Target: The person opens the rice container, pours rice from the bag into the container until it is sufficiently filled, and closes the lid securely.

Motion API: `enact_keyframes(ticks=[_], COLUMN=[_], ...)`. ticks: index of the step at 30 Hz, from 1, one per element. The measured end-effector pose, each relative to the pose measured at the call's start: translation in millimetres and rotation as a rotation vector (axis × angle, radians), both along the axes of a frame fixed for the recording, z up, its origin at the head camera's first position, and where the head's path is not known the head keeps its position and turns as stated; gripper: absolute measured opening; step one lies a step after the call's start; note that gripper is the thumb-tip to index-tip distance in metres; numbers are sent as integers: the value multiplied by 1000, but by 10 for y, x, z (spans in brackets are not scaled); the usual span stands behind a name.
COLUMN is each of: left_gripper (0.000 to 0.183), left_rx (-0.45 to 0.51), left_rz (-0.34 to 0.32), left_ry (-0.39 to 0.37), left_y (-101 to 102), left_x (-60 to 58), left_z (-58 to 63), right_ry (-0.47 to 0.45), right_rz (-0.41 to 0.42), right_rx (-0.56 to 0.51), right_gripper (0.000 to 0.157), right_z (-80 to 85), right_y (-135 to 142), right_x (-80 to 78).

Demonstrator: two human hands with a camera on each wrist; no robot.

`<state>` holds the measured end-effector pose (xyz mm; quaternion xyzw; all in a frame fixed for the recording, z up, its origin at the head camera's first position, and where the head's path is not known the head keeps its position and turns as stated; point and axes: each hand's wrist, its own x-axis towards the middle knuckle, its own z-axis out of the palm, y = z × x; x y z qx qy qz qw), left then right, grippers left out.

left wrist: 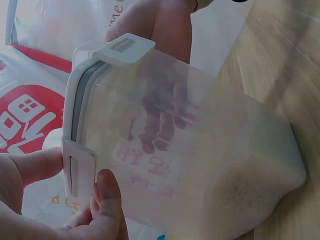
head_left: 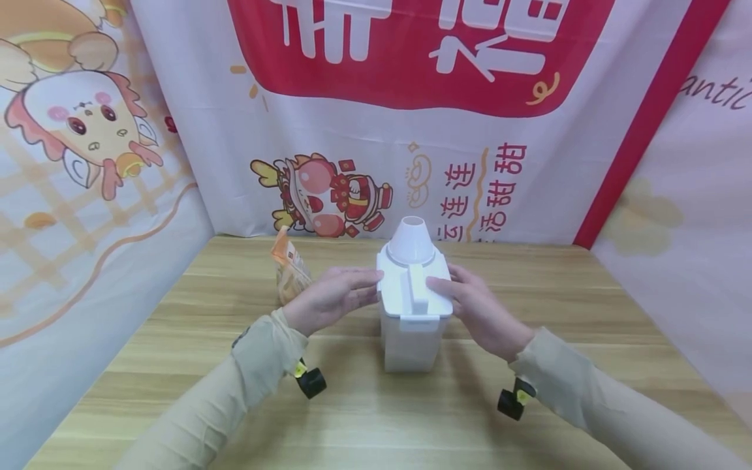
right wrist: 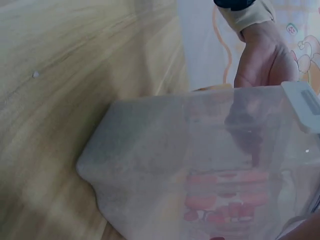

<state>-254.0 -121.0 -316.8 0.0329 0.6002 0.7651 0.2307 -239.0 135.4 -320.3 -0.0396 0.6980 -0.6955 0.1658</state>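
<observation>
Lidded container (head_left: 411,349), upright on the surface (head_left: 352,418), b/w the two hands. L hand (head_left: 339,297): thumb and fingers pinch the side clip (left wrist: 80,172) at the lid edge. R hand (head_left: 484,316): holds the container's upper R edge, one digit over the lid (head_left: 392,294), others down the side.

Walls: translucent; prob. stiff plastic w/ slight give; smooth, hence likely slippery to damp skin. Weight: contents unclear thru the cloudy wall, so can't tell; if near-empty, prob. light and apt to skid or tip under a one-sided push. Weak pts: prob. the clip hinges. Cup (head_left: 412,241): tapered, on the lid behind the handle (head_left: 418,290); can't tell if fixed, so a poor place to lift by. Best hold, prob.: both side walls just below the rim, palms opposed; handle OK only w/ clips fastened. Bag (head_left: 292,273): near L hand, apart from container.
</observation>
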Motion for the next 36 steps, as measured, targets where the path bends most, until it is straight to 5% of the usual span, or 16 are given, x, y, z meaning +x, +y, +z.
enact_keyframes(ticks=[12, 36], left_gripper=[35, 36], left_rx=[50, 64], left_rz=[67, 63], left_ry=[-103, -150], left_y=[-23, -13], left_x=[-78, -90], left_z=[-5, 20], right_ry=[50, 34], right_rz=[-47, -163], right_rx=[-19, -11], right_gripper=[67, 79], right_z=[-6, -103], right_y=[-98, -118], right_x=[84, 124])
